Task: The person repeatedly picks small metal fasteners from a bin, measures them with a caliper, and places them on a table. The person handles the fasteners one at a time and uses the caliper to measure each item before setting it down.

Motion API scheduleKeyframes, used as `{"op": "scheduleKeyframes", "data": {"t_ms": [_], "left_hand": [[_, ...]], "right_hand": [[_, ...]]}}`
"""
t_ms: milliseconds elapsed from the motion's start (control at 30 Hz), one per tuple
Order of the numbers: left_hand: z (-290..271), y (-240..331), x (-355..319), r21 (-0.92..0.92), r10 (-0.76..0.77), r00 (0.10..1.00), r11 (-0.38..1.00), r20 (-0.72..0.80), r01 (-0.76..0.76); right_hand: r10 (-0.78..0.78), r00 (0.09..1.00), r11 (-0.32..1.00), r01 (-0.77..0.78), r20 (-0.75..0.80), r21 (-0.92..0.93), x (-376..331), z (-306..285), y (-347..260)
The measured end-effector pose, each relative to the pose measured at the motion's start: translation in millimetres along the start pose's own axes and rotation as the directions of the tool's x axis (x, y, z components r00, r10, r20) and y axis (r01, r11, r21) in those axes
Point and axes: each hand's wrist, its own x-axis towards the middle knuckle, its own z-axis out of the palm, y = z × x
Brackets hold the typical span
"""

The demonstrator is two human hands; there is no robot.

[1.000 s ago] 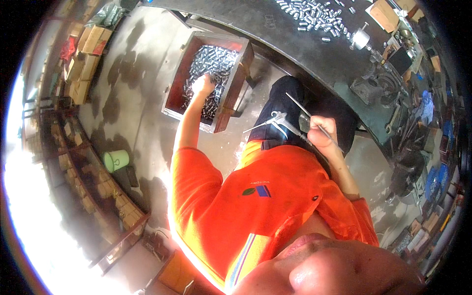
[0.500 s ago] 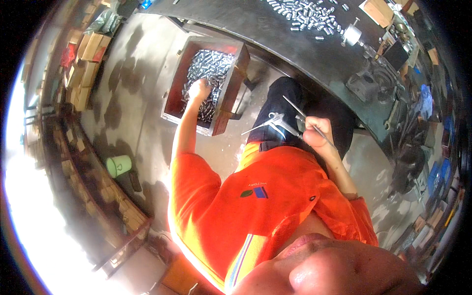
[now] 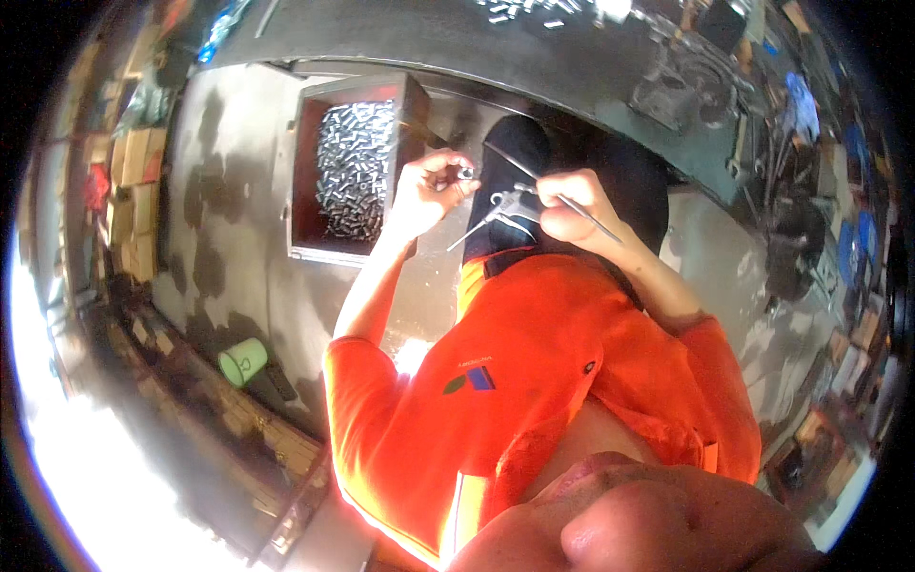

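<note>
- Holding a small metal piece [image 3: 466,173] pinched in the fingertips, the left hand [image 3: 426,191] is closed on it just in front of the chest, above the lap and level with the right hand.
- The right hand [image 3: 572,205] is closed around a bundle of thin metal wires [image 3: 503,205], whose ends stick out to both sides; one long wire [image 3: 596,219] runs out past the knuckles.
- To do this step well, I judge the piece should be brought to one wire end with the two hands close together and steady, the opening of the piece turned toward the wire tip; whether it has a hole cannot be told, it is too small.
- A loose pinch risks dropping the piece into the lap, so a firm fingertip grip seems wise.
- The red box [image 3: 305,143] full of small silvery metal pieces [image 3: 353,167] sits on the floor to the left, just beyond the left hand.
- More silvery pieces [image 3: 519,10] lie on the dark counter [image 3: 429,38] ahead.
- A green cup [image 3: 243,362] stands on the floor at the lower left, well apart.
- Cardboard boxes [image 3: 133,191] are stacked at the far left; nothing stands between the two hands.
</note>
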Motion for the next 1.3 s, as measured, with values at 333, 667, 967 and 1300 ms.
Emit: {"op": "scheduleKeyframes", "data": {"t_ms": [333, 667, 967, 1300], "left_hand": [[37.7, 17.7, 8.8, 0.447, 0.266, 0.955, 0.844, 0.129, -0.295], [41.1, 17.6, 17.7, 0.071, 0.155, 0.956, 0.982, 0.251, -0.178], [19.6, 2.0, 27.4, 0.503, 0.252, 0.965, 0.844, -0.066, -0.186], [19.8, -12.5, 28.1, 0.629, 0.411, 0.908, 0.729, -0.086, -0.271]], "right_hand": [[0.023, 1.000, 0.992, -0.022, 0.006, -0.126, 0.2, 8.4, 3.8], [0.058, 0.998, 0.998, -0.058, -0.025, -0.034, -4.8, 2.4, 16.4], [0.044, 0.996, 0.999, -0.043, -0.076, 0.018, -15.7, -12.0, -1.0], [0.020, 0.997, 0.991, -0.030, 0.071, 0.134, -17.2, -9.9, -30.2]]}}
